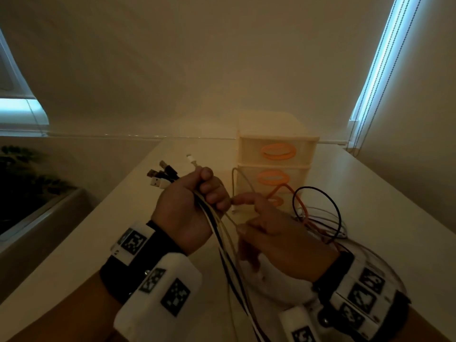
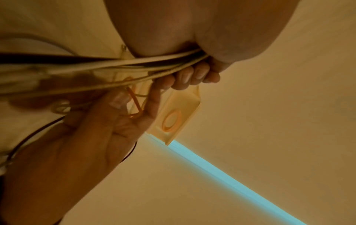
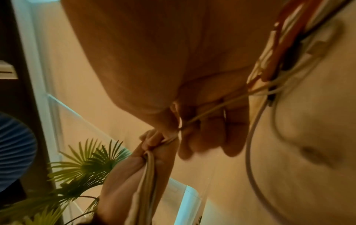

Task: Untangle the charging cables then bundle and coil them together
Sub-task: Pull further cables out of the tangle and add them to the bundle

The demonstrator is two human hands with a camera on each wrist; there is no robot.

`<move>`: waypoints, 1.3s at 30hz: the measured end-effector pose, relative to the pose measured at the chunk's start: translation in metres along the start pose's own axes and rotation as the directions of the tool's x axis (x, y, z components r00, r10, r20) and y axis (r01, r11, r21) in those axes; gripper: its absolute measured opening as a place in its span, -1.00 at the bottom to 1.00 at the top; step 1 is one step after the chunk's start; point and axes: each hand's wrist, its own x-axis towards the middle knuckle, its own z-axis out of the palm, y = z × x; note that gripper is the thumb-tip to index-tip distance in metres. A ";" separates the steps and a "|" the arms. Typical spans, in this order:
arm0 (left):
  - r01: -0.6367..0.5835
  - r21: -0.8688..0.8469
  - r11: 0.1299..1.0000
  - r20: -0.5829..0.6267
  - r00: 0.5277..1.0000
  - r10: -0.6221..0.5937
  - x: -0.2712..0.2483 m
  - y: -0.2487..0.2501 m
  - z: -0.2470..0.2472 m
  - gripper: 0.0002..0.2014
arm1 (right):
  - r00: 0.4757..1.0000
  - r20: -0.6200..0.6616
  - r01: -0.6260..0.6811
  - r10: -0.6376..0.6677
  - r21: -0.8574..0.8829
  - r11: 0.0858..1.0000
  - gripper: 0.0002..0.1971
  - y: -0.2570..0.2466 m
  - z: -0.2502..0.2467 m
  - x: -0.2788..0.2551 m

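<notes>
My left hand [image 1: 195, 201] grips a bundle of several charging cables [image 1: 227, 245], white and black, above the white table [image 1: 385, 201]. Their USB plugs [image 1: 160, 177] stick out past the fist to the upper left. The strands run down toward me between my wrists. My right hand [image 1: 266, 228] sits just right of the fist, forefinger stretched toward it, and pinches a thin white cable [image 3: 208, 112] between thumb and fingers. Loops of an orange cable [image 1: 299, 206], a black cable [image 1: 320, 193] and white ones stand up behind the right hand. The left wrist view shows the bundle [image 2: 115, 67] crossing under my left hand's fingers [image 2: 192, 77].
A cream drawer unit with orange handles [image 1: 276, 164] stands on the table just behind my hands, against the wall. A potted palm [image 3: 86, 164] is off the table's left side. Window blinds with bead chains [image 1: 380, 70] hang at the right.
</notes>
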 end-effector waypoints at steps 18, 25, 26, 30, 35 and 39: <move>0.261 0.201 0.944 0.407 0.855 -0.323 -0.004 0.053 -0.021 -0.75 | 0.898 -0.411 -0.033 -0.154 -0.412 0.910 -0.78 0.020 -0.040 0.013; 0.412 0.501 0.761 0.204 0.799 -0.566 -0.010 -0.010 -0.014 -0.64 | 0.810 -0.540 0.098 -0.231 -0.263 0.960 -0.86 0.021 -0.037 0.012; 0.420 0.473 0.774 0.180 0.814 -0.552 -0.009 -0.012 -0.014 -0.64 | 0.820 -0.525 0.105 -0.229 -0.256 0.961 -0.86 0.021 -0.035 0.012; 0.380 0.370 0.848 0.117 0.886 -0.448 -0.006 -0.015 -0.012 -0.66 | 0.864 -0.434 0.178 -0.254 -0.207 0.962 -0.87 0.015 -0.028 0.009; 0.268 0.221 0.938 0.018 0.960 -0.279 -0.002 -0.011 -0.008 -0.68 | 0.983 -0.105 0.114 -0.152 -0.302 0.946 -0.92 0.010 -0.025 0.001; 0.182 0.018 0.983 -0.009 0.983 -0.182 0.002 -0.011 -0.012 -0.70 | 0.998 0.054 0.039 -0.020 -0.364 0.931 -0.84 0.011 -0.026 0.001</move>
